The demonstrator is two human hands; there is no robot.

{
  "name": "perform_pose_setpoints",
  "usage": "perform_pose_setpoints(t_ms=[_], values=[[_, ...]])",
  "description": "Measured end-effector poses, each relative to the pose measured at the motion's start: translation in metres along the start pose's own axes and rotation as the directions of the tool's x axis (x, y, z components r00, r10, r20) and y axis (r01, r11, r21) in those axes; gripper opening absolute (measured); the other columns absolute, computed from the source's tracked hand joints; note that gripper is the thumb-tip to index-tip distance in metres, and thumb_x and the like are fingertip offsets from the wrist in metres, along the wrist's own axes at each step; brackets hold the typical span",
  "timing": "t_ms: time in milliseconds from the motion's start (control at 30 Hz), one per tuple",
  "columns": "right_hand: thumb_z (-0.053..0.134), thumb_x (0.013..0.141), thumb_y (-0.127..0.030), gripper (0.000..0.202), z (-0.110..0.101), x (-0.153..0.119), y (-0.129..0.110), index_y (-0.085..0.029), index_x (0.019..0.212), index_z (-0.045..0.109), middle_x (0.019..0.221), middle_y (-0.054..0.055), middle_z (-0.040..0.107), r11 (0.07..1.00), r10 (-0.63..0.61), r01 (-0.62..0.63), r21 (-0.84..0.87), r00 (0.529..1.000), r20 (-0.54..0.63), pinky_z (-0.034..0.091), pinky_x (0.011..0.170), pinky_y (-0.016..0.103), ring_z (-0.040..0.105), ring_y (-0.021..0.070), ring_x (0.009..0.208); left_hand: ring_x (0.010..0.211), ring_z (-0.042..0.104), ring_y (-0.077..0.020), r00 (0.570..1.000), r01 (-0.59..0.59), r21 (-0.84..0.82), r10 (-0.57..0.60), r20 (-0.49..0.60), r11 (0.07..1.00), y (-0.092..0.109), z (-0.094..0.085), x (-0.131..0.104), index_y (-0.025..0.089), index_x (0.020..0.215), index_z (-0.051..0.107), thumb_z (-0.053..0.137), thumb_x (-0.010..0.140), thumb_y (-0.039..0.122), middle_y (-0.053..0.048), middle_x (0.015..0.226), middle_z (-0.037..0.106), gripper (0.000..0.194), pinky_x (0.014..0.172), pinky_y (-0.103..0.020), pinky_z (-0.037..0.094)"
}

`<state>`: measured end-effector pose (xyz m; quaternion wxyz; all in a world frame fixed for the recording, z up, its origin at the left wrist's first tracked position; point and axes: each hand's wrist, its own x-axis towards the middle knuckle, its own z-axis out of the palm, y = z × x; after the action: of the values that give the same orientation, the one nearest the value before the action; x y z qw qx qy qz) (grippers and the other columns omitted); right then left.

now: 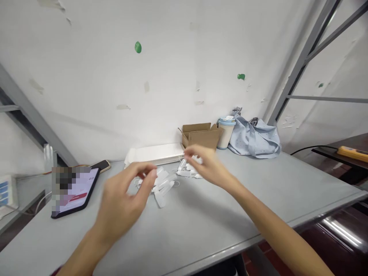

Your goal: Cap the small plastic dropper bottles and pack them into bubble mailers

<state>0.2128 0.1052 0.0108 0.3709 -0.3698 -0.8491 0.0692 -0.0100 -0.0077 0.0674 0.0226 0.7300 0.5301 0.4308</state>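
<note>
My left hand [122, 199] is over the grey table, its thumb and index finger curled to a pinch beside a pile of clear plastic pieces [161, 195]. Anything between those fingertips is too small to make out. Several pieces in the pile look tube-like, with thin loops of string. My right hand [205, 165] reaches over a second small pile of similar pieces [184, 173], fingers bent and tips close together. What they pinch, if anything, is unclear. Part of this second pile is hidden behind the right hand.
A flat white box [155, 152] lies by the wall, next to an open cardboard box [204, 137]. A lidded cup [226, 134] and a light blue cloth bag [255, 140] stand at the right. A lit phone or tablet [83, 195] and another phone [102, 166] are at the left.
</note>
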Motion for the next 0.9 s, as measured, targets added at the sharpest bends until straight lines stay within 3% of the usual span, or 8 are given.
perform_pose_setpoints(t_ms=[100,200,367,467,600,767,900], values=[[0.058,0.088,-0.017,0.011,0.017,0.002,0.002,-0.012,0.091,0.066,0.091,0.010,0.067,0.979,0.082,-0.039,-0.202,0.975,0.207,0.047,0.076,0.031,0.062,0.0204,0.088,0.069,0.061,-0.0178,0.992,0.003,0.040,-0.008,0.126,0.999,-0.016,0.010,0.019,0.022,0.080,0.064,0.049,0.088,0.040,-0.001,0.075,0.068,0.024,0.056,-0.026,0.047],[0.060,0.084,-0.014,0.007,0.033,-0.001,0.003,-0.011,0.087,0.066,0.091,0.015,0.067,0.951,0.127,-0.033,-0.307,0.947,0.294,0.042,0.078,0.032,0.059,0.0256,0.096,0.064,0.060,-0.0165,0.972,-0.016,0.054,0.002,0.235,0.998,-0.048,0.025,0.025,0.021,0.078,0.063,0.043,0.088,0.035,-0.001,0.069,0.067,0.026,0.055,-0.025,0.044],[0.052,0.090,-0.016,0.016,0.037,-0.011,-0.005,-0.012,0.101,0.063,0.104,0.016,0.065,0.929,0.159,-0.029,-0.369,0.932,0.327,0.040,0.084,0.036,0.054,0.0275,0.104,0.067,0.060,-0.0176,0.985,0.005,0.141,-0.029,0.170,0.990,-0.084,0.040,0.003,0.021,0.079,0.062,0.042,0.087,0.033,-0.002,0.074,0.068,0.024,0.056,-0.026,0.043],[0.045,0.094,-0.018,0.021,0.029,-0.013,-0.011,-0.012,0.106,0.060,0.105,0.014,0.064,0.956,0.138,-0.074,-0.284,0.967,0.214,0.041,0.085,0.036,0.054,0.0249,0.102,0.073,0.061,-0.0194,0.986,-0.015,0.171,-0.014,0.166,0.985,-0.082,0.045,-0.007,0.021,0.088,0.063,0.040,0.089,0.033,-0.004,0.082,0.068,0.026,0.059,-0.028,0.044],[0.045,0.095,-0.023,0.020,0.017,-0.018,-0.023,-0.016,0.106,0.058,0.097,0.010,0.065,0.999,0.028,-0.028,0.046,1.000,-0.001,0.045,0.080,0.033,0.057,0.0206,0.091,0.079,0.062,-0.0201,0.990,0.010,0.035,-0.015,0.142,0.999,-0.062,0.050,-0.012,0.019,0.113,0.058,0.040,0.091,0.039,-0.006,0.090,0.068,0.035,0.063,-0.029,0.048],[0.042,0.096,-0.027,0.021,0.013,-0.025,-0.037,-0.018,0.107,0.058,0.095,0.008,0.065,0.982,-0.075,0.079,0.169,0.997,-0.033,0.046,0.078,0.033,0.057,0.0197,0.089,0.078,0.063,-0.0184,0.984,0.110,-0.100,-0.094,0.151,0.989,-0.042,0.047,-0.016,0.018,0.130,0.047,0.039,0.093,0.043,-0.007,0.100,0.066,0.045,0.067,-0.031,0.051],[0.043,0.096,-0.024,0.020,0.015,-0.026,-0.041,-0.019,0.107,0.058,0.097,0.008,0.065,0.969,-0.124,0.129,0.210,0.992,-0.036,0.046,0.080,0.033,0.058,0.0193,0.091,0.079,0.062,-0.0186,0.992,-0.019,-0.056,0.026,0.124,0.998,-0.045,0.046,-0.019,0.017,0.122,0.054,0.039,0.094,0.036,-0.007,0.094,0.066,0.037,0.067,-0.030,0.048]])
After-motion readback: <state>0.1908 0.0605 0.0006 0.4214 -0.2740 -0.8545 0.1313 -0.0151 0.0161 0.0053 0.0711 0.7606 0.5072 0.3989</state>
